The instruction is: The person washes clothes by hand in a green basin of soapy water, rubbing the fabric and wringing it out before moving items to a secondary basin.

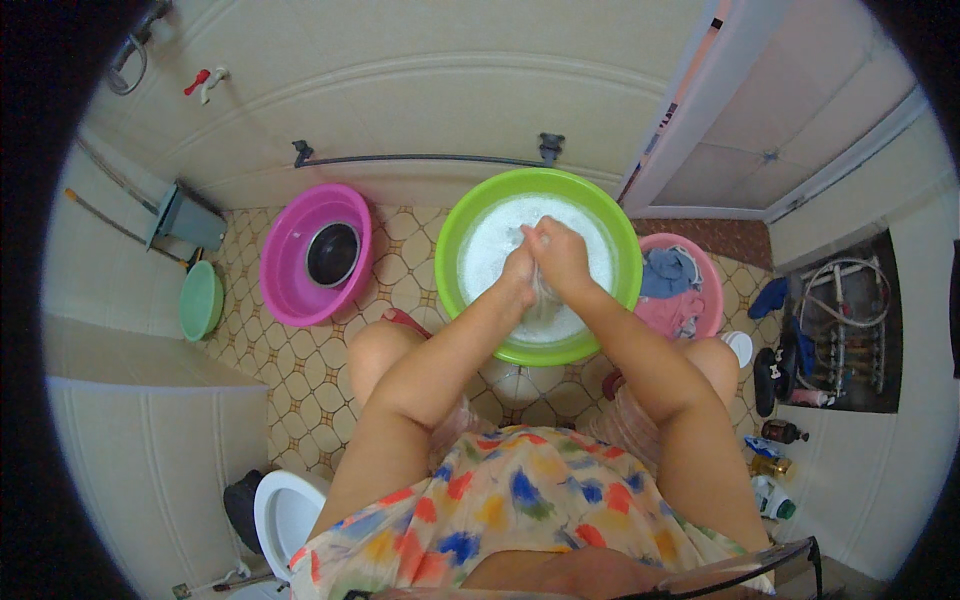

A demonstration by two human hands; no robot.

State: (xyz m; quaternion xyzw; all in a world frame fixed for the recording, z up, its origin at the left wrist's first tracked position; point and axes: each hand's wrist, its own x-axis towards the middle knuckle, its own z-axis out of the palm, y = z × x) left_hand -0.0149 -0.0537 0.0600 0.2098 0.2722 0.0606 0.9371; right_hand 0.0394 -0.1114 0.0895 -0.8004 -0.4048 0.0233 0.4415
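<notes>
A lime-green plastic basin [448, 259] stands before me, filled with white, sudsy water [480, 247]. Above the suds my left hand [520, 271] and my right hand [559, 253] are pressed together, fingers closed. Between them they grip a pale wet cloth [545, 304], its lower part hanging towards the water. The fingers hide most of the cloth, and its kind cannot be told.
A pink tub [715, 300] of clothes [670, 274] touches the basin's right side. Leftward stand a magenta basin [281, 262] holding a dark round vessel [333, 255], and a mint basin [201, 300]. Bottles [772, 495] and black slippers [765, 382] line the right wall. A toilet [281, 510] is at lower left.
</notes>
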